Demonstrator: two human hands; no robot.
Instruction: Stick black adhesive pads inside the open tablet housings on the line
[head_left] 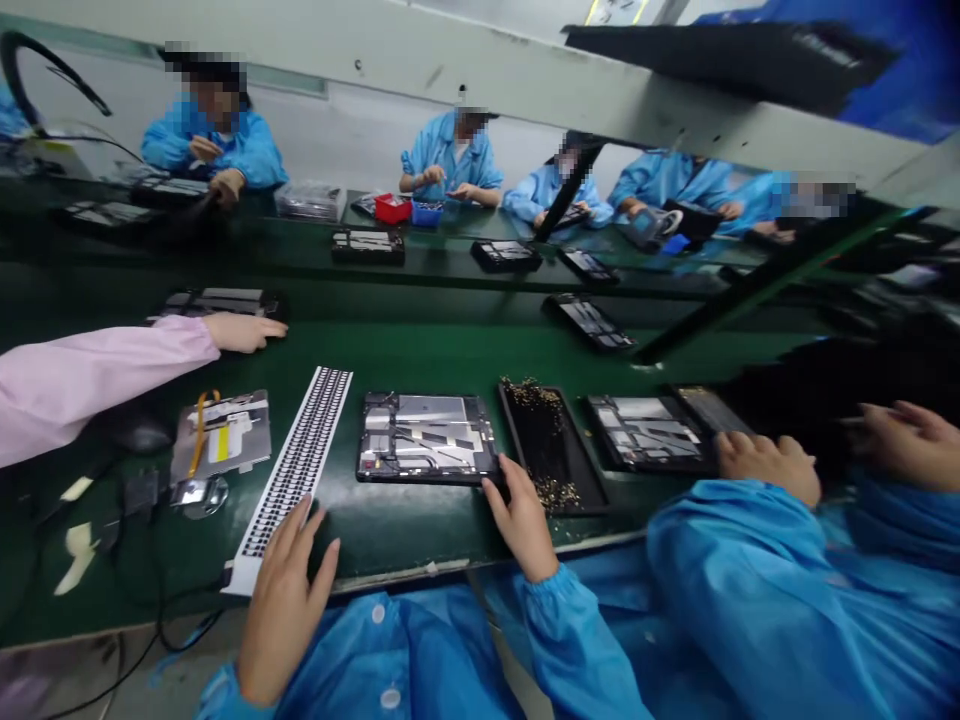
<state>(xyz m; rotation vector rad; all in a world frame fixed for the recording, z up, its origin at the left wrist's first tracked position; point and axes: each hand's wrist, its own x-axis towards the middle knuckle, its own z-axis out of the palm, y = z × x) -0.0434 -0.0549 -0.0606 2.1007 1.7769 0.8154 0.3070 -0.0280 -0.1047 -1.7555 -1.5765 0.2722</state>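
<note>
My left hand [291, 590] lies with fingers stretched over the lower end of a white sheet of small black stickers [294, 470]. An opened tablet [427, 437] with its inner parts showing lies flat on the green workbench in front of me. My right hand [523, 520] is at the tablet's lower right corner, fingertips touching its edge, fingers apart and not wrapped round it. Beside that hand is a black tray [559, 450] holding many small brass-coloured screws, heaped at both ends.
A metal panel with an orange ribbon cable [221, 440] lies left of the sheet. A pink sleeve [112, 375] reaches in from the left. At right, a co-worker's hand [769, 468] is near another opened tablet [649, 432]. A slanted dark post [750, 280] rises behind. Several co-workers sit opposite.
</note>
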